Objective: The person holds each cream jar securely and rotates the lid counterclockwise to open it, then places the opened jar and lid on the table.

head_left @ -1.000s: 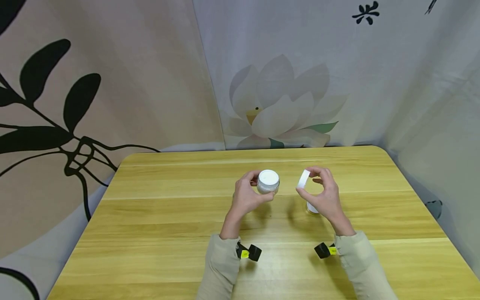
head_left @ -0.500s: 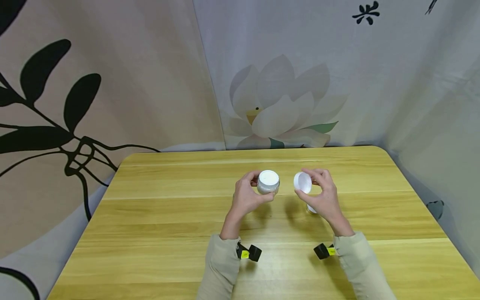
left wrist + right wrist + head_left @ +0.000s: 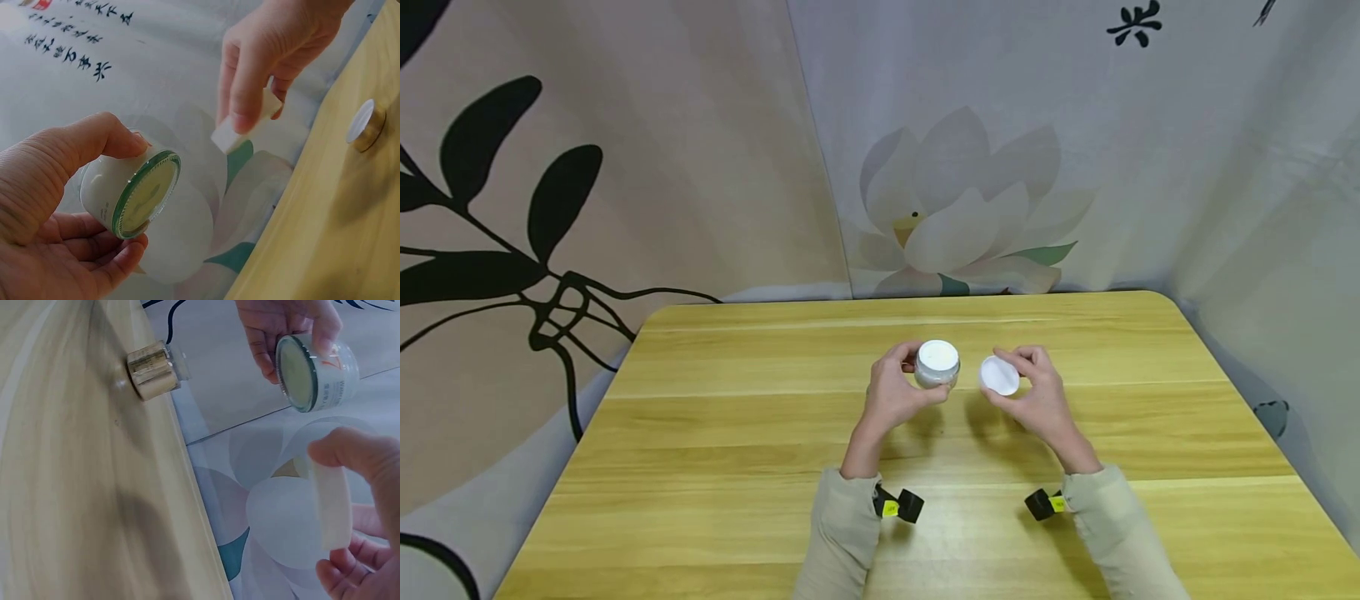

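A small round jar (image 3: 937,360) with a flat white top is held up in my left hand (image 3: 891,396), thumb on one side and fingers on the other. In the left wrist view the jar (image 3: 103,194) is tipped, showing a green-edged clear base. Its printed side shows in the right wrist view. To its right, my right hand (image 3: 1042,402) pinches a white round lid (image 3: 999,377) by the rim, apart from the jar. Edge-on, the lid (image 3: 333,509) looks like a thick band.
A small gold-sided round object (image 3: 367,125) with a white top stands on the wooden table (image 3: 737,483); the right hand hides it in the head view. Patterned cloth (image 3: 700,150) hangs behind the table. Both wrists wear black cameras (image 3: 910,506).
The lid has turned from edge-on to facing the head camera. My right hand has shifted slightly left and toward me with it. The left hand and jar stay put.
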A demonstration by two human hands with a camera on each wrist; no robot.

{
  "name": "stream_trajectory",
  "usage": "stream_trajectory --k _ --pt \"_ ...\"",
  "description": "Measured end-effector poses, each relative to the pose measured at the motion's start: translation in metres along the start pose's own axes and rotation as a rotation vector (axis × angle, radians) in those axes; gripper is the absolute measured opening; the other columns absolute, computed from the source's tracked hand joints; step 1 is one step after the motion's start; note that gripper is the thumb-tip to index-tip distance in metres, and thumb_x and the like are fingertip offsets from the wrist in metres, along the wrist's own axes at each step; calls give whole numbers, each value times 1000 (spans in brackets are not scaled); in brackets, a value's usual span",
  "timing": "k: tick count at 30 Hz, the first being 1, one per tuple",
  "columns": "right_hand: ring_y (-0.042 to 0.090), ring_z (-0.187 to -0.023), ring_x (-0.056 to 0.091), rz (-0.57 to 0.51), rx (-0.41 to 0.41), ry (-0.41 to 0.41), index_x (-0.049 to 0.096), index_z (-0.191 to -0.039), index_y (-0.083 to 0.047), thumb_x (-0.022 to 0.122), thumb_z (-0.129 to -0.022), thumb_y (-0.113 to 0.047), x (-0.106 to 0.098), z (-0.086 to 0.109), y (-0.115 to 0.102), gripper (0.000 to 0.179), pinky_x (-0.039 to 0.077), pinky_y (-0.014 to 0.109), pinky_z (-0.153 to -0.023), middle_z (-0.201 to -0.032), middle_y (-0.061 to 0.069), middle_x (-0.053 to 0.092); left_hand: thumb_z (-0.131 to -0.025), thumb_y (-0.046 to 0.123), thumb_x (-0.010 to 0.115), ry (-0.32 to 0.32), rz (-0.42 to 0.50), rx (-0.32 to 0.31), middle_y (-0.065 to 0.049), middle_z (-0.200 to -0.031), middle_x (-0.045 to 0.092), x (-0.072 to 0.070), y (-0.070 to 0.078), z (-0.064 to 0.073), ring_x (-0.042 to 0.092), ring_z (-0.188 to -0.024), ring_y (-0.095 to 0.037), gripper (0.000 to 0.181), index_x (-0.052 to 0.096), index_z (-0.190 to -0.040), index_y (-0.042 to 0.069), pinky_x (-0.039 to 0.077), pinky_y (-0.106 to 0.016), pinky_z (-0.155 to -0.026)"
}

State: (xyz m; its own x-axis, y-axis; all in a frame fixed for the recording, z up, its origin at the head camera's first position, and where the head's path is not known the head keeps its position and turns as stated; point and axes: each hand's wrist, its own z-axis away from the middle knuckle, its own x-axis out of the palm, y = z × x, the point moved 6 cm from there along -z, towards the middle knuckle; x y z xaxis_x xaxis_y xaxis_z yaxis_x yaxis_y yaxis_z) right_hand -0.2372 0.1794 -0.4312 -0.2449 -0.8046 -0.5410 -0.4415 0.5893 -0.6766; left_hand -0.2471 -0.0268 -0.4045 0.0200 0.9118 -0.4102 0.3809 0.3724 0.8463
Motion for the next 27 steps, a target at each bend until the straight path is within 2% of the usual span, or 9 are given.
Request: stream_trajectory --k 4,9,13,18,27 --pt "26 -90 49 38 14 -34 66 -113 2 85 -61 -5 5 2 6 56 45 32 -73 -100 15 50 -64 12 79 0 2 2 -12 -100 63 0 0 0 57 -87 -23 54 60 -112 -4 51 -37 -77" --pt "29 -90 50 43 21 -69 65 -113 2 86 -61 -5 9 4 10 56 48 41 -74 -100 17 49 -63 12 79 -4 7 -7 -13 -101 62 1 0 1 57 -87 -24 55 59 -113 -4 51 -40 -77" --pt "30 -91 49 30 61 -129 64 -114 3 84 -63 -4 15 6 15 55 49 46 -78 -101 17 48 -63 12 80 -7 8 -17 -13 -100 62 1 0 1 57 -88 -24 56 59 -113 -4 50 -43 -79" --pt "30 -92 51 67 89 -214 63 -113 4 85 -64 -8 22 8 19 55 49 46 -82 -102 17 49 -63 12 80 -11 12 -44 -12 -100 62 1 -1 0 56 -88 -23 56 59 -113 -4 50 -44 -79" --pt "28 -91 52 174 73 -353 65 -112 1 86 -65 -20 35 13 24 56 48 44 -78 -100 12 52 -63 13 80 -13 -12 -68 -10 -99 61 2 -3 0 55 -87 -21 56 59 -113 -2 50 -37 -78"
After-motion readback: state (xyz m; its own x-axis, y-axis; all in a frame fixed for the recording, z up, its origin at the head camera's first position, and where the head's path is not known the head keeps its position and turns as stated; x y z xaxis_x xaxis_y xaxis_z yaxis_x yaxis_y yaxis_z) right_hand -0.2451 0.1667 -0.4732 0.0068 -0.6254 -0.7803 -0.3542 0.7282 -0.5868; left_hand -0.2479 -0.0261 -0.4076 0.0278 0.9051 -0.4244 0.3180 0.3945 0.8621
